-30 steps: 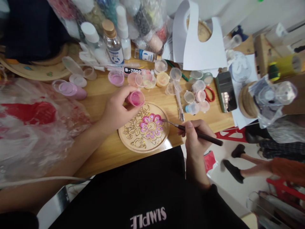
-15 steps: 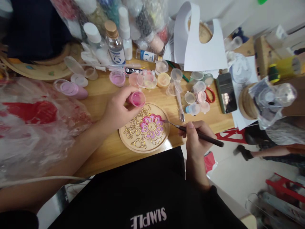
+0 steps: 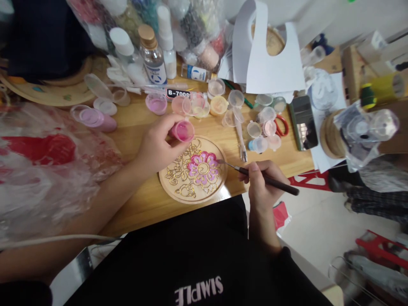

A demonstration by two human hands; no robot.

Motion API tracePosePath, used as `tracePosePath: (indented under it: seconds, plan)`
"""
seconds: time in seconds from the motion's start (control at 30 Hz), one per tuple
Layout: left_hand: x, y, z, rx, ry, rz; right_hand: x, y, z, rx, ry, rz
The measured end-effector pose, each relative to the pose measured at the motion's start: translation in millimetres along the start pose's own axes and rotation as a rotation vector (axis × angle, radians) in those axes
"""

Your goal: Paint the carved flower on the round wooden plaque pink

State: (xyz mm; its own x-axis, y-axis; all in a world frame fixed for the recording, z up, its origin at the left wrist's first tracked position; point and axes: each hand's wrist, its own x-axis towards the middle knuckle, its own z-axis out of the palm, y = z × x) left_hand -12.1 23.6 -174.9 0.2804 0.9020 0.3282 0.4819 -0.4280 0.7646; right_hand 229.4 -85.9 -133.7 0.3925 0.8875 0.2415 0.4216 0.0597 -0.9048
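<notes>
A round wooden disc [image 3: 178, 191] with gold floral outlines lies near the table's front edge; its large flower [image 3: 202, 168] is filled with pink. My left hand [image 3: 156, 144] is closed round a small pink paint cup [image 3: 184, 130], tilted just above the disc's upper left rim. My right hand [image 3: 263, 187] pinches a thin dark tool [image 3: 270, 181] like a pen. Its metal tip touches the flower's right petal.
Several small paint cups [image 3: 255, 128] sit behind the disc, with bottles [image 3: 152, 55], a glue tube [image 3: 172, 93], red scissors [image 3: 282, 126] and a phone [image 3: 304, 122]. Crumpled plastic [image 3: 47, 170] lies at the left. White cut paper [image 3: 270, 59] stands at the back.
My hands and the tool have hardly moved. A person's legs and shoes at the right have passed out of the floor area.
</notes>
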Motion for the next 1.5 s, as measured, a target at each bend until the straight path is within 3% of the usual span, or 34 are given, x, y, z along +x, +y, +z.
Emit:
tracePosePath:
  seconds: [0.17, 0.37, 0.6, 0.93, 1.5]
  plan:
    - [0.0, -1.2, 0.9, 0.033, 0.017, 0.010, 1.2, 1.9, -3.9, -0.008, 0.027, 0.018]
    - [1.2, -3.7, 1.7, -0.044, 0.083, 0.143, 0.8, 0.9, -4.2, -0.043, 0.019, 0.022]
    - [0.4, -0.2, 0.4, 0.008, 0.010, 0.010, 1.3, 0.6, -4.6, -0.050, 0.009, 0.019]
    - [1.5, 4.4, -0.7, -0.002, -0.018, -0.072, 2.9, -1.1, 1.8, -0.070, -0.017, 0.024]
    - [2.0, 2.9, 0.6, -0.043, 0.010, -0.015, 3.9, 2.6, 2.9, -0.041, -0.012, 0.024]
